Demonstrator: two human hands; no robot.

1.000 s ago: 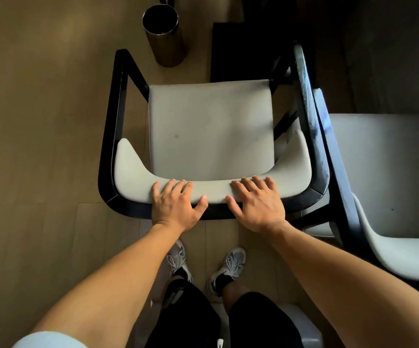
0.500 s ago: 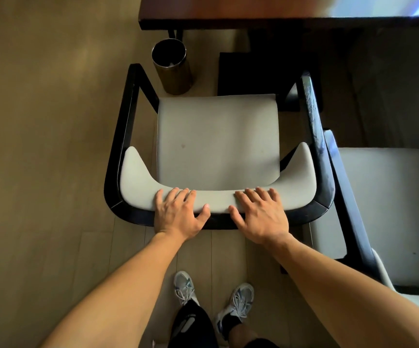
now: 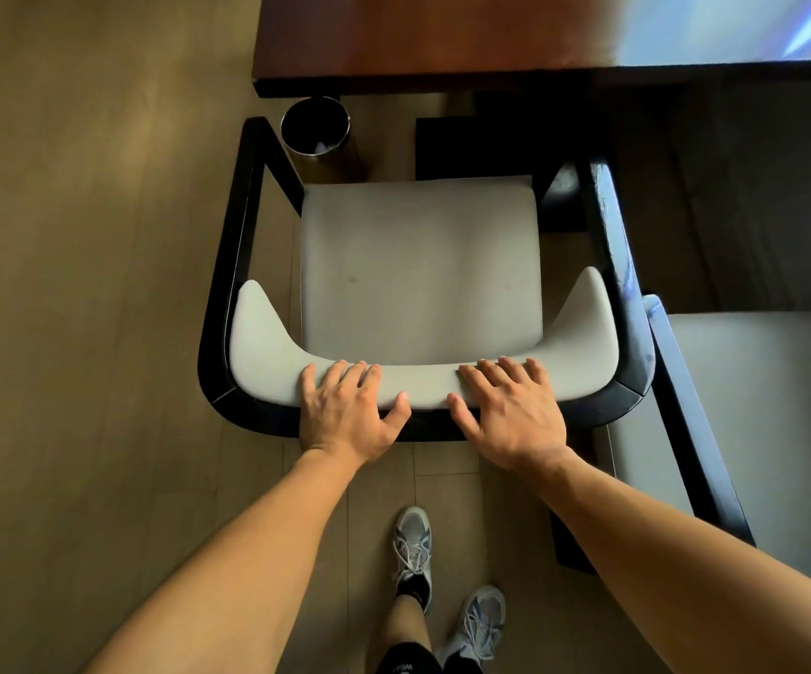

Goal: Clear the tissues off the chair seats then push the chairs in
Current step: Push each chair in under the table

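A chair with a black frame and a bare grey seat (image 3: 418, 265) stands in front of me, facing the wooden table (image 3: 442, 36). No tissue lies on the seat. My left hand (image 3: 350, 411) and my right hand (image 3: 510, 411) grip the curved grey backrest (image 3: 267, 362) side by side, fingers over its top and thumbs on its outer face. The seat's front edge is a short way from the table edge. A second chair (image 3: 758, 406) of the same kind stands close on the right, its armrest almost touching the first chair's.
A dark round waste bin (image 3: 316, 133) stands on the floor at the chair's front left corner, beside the armrest, with a pale scrap inside. A dark table base (image 3: 491, 143) is under the table. Wooden floor stretches to the left. My feet are behind the chair.
The chair has slid forward toward the table with both hands on its backrest. The table edge has come into view and I have stepped forward.
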